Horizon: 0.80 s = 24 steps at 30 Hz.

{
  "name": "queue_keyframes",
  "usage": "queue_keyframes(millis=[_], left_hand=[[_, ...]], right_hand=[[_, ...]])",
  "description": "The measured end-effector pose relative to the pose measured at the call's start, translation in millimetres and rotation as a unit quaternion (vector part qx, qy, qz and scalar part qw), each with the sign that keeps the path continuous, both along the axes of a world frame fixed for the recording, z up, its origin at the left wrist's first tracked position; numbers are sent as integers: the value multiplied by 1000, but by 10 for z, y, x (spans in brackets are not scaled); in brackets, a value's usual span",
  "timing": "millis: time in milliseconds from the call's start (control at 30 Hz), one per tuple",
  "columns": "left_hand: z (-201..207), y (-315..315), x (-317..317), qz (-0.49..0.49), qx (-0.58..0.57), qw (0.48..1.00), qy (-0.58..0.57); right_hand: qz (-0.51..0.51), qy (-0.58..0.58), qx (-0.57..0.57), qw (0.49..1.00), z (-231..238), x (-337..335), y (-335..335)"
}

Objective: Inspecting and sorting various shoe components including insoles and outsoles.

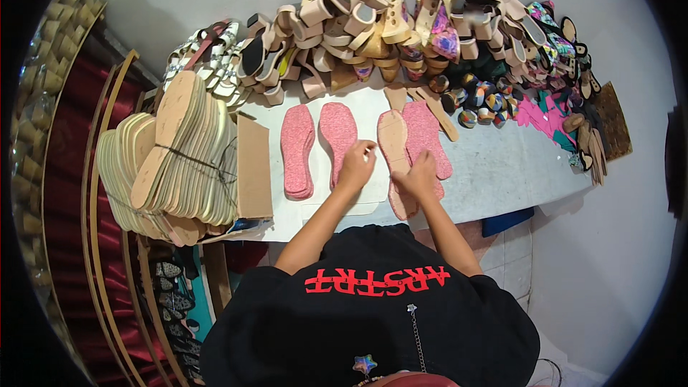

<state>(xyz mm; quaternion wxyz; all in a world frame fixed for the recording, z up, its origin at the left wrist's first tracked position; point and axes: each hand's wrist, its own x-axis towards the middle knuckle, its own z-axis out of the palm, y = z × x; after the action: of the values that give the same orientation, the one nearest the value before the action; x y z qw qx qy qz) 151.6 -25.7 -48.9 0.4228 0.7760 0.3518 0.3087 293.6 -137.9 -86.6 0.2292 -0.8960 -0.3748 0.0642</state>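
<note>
Pink speckled insoles lie in groups on the table: a left stack [297, 147], a middle stack [337, 125] and a right group [422, 125]. A beige insole [392, 136] with a pink edge overlaps the left side of the right group. Over the right edge of the middle stack is my left hand [355, 166], its fingers loosely bent and apart, with nothing visible in them. My right hand [418, 176] is closed over the right group, thumb against the beige insole and fingertips bent down on the pink ones. What lies under its fingers is hidden.
Bundled shoe-sole boards [179, 150] fill the left end beside a cardboard box [255, 165]. Heaped sandals [344, 29] line the back wall. Multicoloured wrapped heels [484, 100], beige strips [438, 115] and pink fabric scraps [541, 118] lie at the back right of the table [502, 172].
</note>
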Motion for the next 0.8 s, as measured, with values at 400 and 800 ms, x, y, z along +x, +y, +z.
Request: queue_keyframes(millis=[400,800], left_hand=[[-457,-307,741,86,-103,962,236],[-109,-498,819,133,-171,970,109]], right_hand=[[-22,96,-18,995,48,494,-7],[15,117,-157,981,-51,667,133]])
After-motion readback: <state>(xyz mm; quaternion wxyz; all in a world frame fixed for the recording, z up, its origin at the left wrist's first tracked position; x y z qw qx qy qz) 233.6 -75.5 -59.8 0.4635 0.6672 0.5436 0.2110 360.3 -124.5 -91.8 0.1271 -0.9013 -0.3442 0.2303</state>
